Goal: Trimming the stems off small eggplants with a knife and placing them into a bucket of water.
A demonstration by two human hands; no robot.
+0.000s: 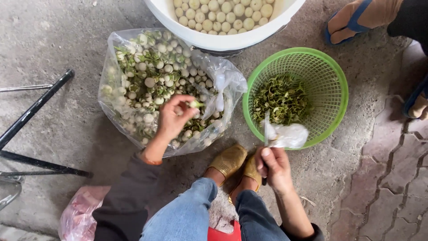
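- Grey concrete ground [53, 40] carries everything; brick paving [392, 178] begins along its right edge.
- Left hand [171, 118] reaches into the clear plastic bag [223, 76]; thumb and fingertips are pinched shut on one small pale fruit [194, 104] with a green stem; remaining fingers loosely curled.
- Bag lies open left of centre, full of small pale round fruits with green caps; its far edge touches the white tub [214, 42].
- Right hand [274, 167] is closed in a fist around a knife [266, 129]; blade points away from the body toward the near rim of the green basket [334, 76]; a crumpled bit of white plastic [290, 135] sits at the blade, on that rim.
- Basket holds green trimmed caps heaped to its left side; its right half is bare mesh.
- White tub at top edge holds peeled pale fruits.
- Open concrete shows between bag and basket, narrow; wider bare ground lies far left, up to black metal legs [35, 107].
- Person's own gold shoes [229, 160] rest just below bag and basket; another person's foot in a blue sandal [352, 20] is at the top right corner, near the basket's far rim.
- Pink plastic bag [78, 214] at bottom left edge.
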